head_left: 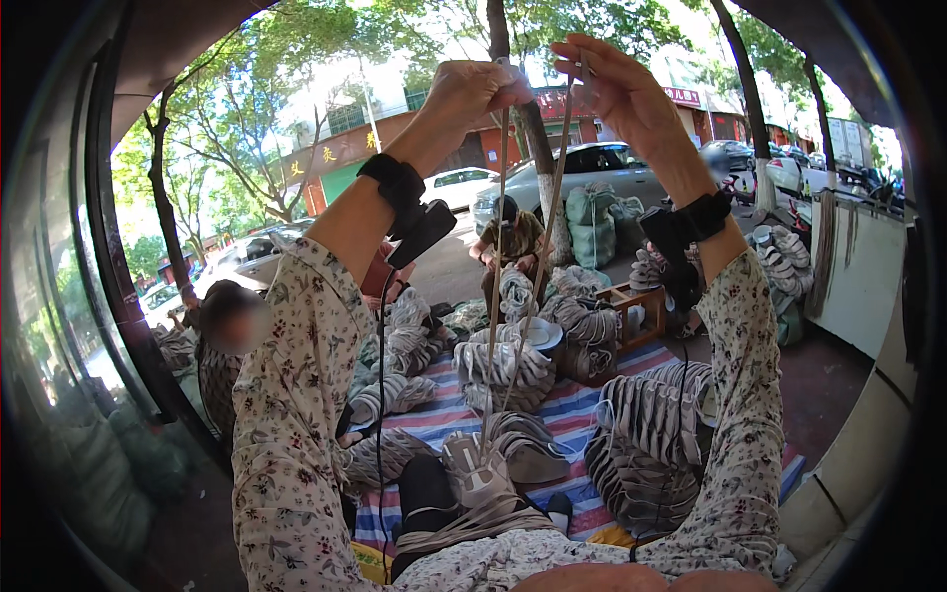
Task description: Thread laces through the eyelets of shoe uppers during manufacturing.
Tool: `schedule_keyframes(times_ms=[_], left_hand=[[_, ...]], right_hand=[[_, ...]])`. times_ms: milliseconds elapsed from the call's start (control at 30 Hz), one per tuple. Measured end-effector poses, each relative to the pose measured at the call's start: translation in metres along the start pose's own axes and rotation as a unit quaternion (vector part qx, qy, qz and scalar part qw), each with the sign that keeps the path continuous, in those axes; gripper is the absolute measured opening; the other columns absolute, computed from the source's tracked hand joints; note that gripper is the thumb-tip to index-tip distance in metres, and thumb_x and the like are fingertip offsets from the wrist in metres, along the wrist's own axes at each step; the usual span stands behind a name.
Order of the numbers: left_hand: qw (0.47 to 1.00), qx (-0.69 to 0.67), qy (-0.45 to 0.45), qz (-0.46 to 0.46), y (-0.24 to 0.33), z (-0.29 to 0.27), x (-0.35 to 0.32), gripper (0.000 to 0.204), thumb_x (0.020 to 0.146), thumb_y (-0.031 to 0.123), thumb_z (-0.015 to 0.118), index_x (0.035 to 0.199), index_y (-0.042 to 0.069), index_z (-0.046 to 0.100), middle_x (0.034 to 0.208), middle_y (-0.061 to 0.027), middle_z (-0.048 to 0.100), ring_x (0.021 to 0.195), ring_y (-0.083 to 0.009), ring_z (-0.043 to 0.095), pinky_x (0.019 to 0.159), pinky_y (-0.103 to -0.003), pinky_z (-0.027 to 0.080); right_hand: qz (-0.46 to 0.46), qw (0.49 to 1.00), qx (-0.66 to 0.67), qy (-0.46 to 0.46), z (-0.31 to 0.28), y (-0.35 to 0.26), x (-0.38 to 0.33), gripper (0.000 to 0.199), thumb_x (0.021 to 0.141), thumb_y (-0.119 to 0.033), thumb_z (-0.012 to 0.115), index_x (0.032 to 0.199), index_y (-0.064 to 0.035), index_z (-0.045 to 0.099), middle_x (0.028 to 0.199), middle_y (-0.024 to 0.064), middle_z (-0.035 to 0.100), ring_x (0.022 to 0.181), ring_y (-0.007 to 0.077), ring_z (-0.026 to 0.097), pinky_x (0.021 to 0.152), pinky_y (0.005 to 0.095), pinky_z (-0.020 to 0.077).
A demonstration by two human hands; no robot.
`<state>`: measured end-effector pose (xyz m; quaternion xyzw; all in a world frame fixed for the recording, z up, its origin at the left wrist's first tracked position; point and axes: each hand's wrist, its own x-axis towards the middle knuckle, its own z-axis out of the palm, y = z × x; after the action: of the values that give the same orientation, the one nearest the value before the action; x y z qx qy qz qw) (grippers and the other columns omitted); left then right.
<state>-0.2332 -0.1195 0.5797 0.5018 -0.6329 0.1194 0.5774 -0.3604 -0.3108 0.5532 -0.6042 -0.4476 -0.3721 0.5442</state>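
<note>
Both my arms are raised high in front of me. My left hand (480,89) is closed in a pinch on one end of a beige shoelace (501,178). To its right, my right hand (619,97) grips the other lace end between thumb and fingers, with some fingers stretched upward. Both lace strands run down, taut, to a beige-grey shoe upper (477,468) on my lap, where they pass into its eyelet area. A bunch of loose beige laces (483,528) lies across my lap just below the upper.
Bundles of stacked shoe uppers (651,444) lie on a striped sheet (424,414). A wooden stool (639,314) stands behind them. One person (518,242) sits opposite; another person (222,345) is at the left. Green sacks (592,222) lean by a tree. A white panel (853,271) stands right.
</note>
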Motion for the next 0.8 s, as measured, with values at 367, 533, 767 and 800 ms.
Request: schedule_keyframes(times_ms=[367,533,767,800], left_hand=[[0.994,-0.090,0.009,0.056,0.015,0.017,-0.002,0.023,0.092,0.008,0.061,0.098,-0.013,0.067,0.089,-0.0196,0.071,0.082,-0.0244,0.074,0.077,-0.029,0.061],[0.998,-0.037,-0.020,0.042,0.005,0.017,-0.007,0.026,0.099,0.019,0.058,0.107,-0.002,0.070,0.096,-0.0124,0.073,0.084,-0.0120,0.071,0.075,-0.021,0.056],[0.991,-0.136,-0.003,0.012,-0.009,0.032,-0.018,0.025,0.095,0.016,0.059,0.093,-0.007,0.067,0.088,-0.0144,0.072,0.082,-0.0202,0.073,0.069,-0.026,0.058],[0.988,-0.152,-0.007,0.009,-0.010,0.033,-0.019,0.025,0.096,0.017,0.059,0.094,-0.006,0.067,0.089,-0.0138,0.072,0.082,-0.0195,0.073,0.069,-0.026,0.057]], right_hand=[[0.000,0.992,-0.124,0.034,-0.001,-0.010,0.004,0.025,0.098,-0.021,0.061,0.115,-0.0038,0.069,0.082,0.0014,0.066,0.066,0.0070,0.057,0.066,0.0261,0.0497],[0.075,0.965,-0.215,0.129,0.031,0.007,0.000,0.022,0.096,-0.021,0.065,0.110,-0.0063,0.074,0.060,-0.0056,0.047,0.056,0.0049,0.042,0.054,0.0231,0.0313],[-0.005,0.952,-0.261,0.158,0.034,0.027,-0.003,0.021,0.086,-0.028,0.072,0.091,-0.0068,0.075,0.071,-0.0029,0.060,0.064,0.0054,0.048,0.060,0.0241,0.0334],[-0.004,0.952,-0.262,0.158,0.036,0.029,-0.005,0.021,0.086,-0.028,0.072,0.091,-0.0068,0.075,0.071,-0.0029,0.060,0.064,0.0054,0.048,0.060,0.0241,0.0334]])
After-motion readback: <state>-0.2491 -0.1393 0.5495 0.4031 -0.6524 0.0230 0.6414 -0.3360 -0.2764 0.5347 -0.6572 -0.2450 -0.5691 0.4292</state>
